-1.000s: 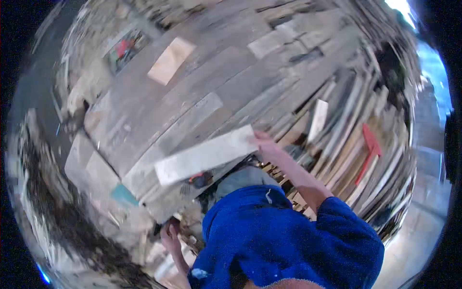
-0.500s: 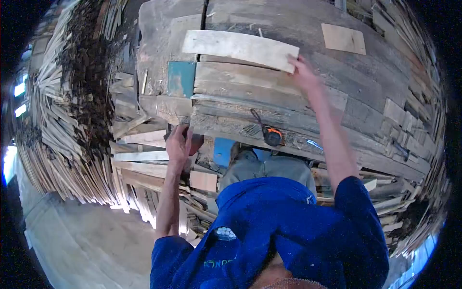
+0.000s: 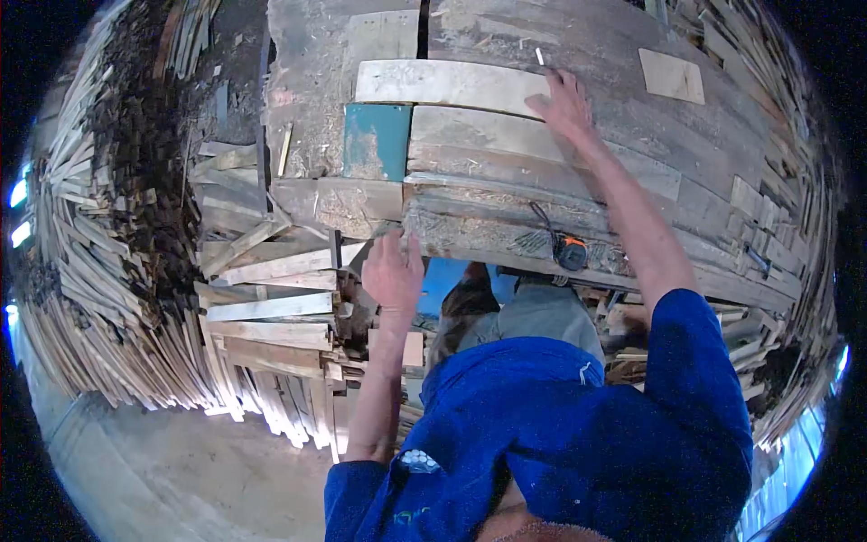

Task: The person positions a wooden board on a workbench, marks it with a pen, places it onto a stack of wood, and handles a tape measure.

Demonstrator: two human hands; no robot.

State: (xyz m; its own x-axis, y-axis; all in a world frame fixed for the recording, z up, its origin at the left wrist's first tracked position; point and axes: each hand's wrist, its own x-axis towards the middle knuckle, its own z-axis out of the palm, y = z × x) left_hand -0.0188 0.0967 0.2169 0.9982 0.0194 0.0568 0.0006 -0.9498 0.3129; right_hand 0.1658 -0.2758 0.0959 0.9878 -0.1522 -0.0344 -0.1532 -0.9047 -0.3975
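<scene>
A long pale board (image 3: 452,83) lies flat across the wooden bench top (image 3: 488,32), beside a teal panel (image 3: 375,143). At its right end my right hand (image 3: 567,108) rests with the fingers spread, the thumb over the board. My left hand (image 3: 392,271) is over the bench's front edge, its fingers apart and nothing visible in it. Just above the fingers of my right hand is a small white stick (image 3: 540,56). Nearer my body, a black and orange tape measure (image 3: 570,252) sits by the front edge.
A thin rectangular wood piece (image 3: 672,76) lies at the upper right of the bench. Stacked offcuts (image 3: 271,307) stand left of my left arm, with a large scrap pile (image 3: 135,181) farther left. Something blue (image 3: 442,285) shows below the bench edge.
The board has swung round from near my body to the far side of the bench and now lies flat. My left hand has come off a dark object at the bench edge and opened.
</scene>
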